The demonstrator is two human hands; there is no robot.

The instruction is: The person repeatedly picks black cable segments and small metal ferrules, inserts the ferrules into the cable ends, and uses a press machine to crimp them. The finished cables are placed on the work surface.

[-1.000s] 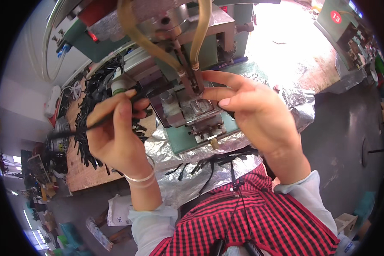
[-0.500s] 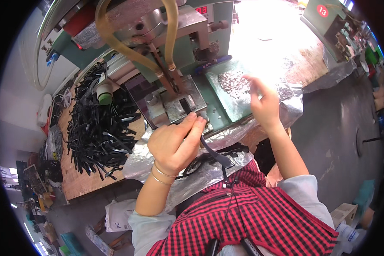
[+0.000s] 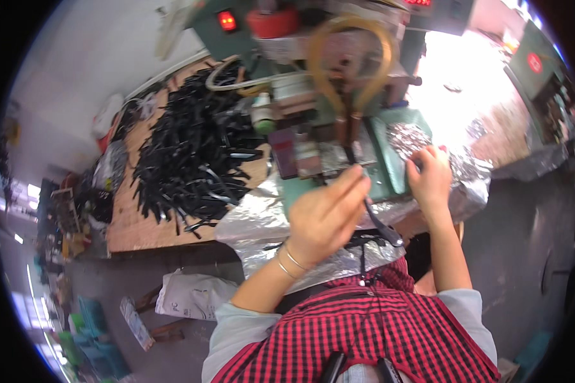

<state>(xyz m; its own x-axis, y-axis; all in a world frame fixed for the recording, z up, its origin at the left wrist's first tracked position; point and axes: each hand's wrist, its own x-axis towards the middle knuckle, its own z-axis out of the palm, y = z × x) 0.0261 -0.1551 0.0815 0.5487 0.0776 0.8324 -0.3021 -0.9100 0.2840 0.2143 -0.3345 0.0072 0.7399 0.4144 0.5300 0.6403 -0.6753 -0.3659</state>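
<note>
My left hand [image 3: 326,220] is closed on a dark eyeglass temple [image 3: 382,228], gripped between thumb and fingers. Its far end points into the machine's metal fixture [image 3: 331,153], under two copper-coloured prongs [image 3: 348,131]. The curved end sticks out below my fingers over the foil. My right hand [image 3: 432,182] is at the near edge of a pile of small metal parts [image 3: 407,137] on a green tray [image 3: 390,163]. Its fingers are curled together at the parts; what they hold, if anything, is hidden.
Left of the machine a large heap of black temples [image 3: 191,153] covers the wooden table [image 3: 124,223]. A green-capped bottle [image 3: 262,115] stands beside the machine. Yellowish hoses [image 3: 388,57] loop above the prongs. Crumpled foil [image 3: 255,217] lines the front edge. A white sack [image 3: 195,295] lies on the floor.
The view has shifted, so the machine sits farther right. My right hand's fingers have gone from loosely raised over the metal parts to curled at the pile. The left hand keeps its temple at the fixture.
</note>
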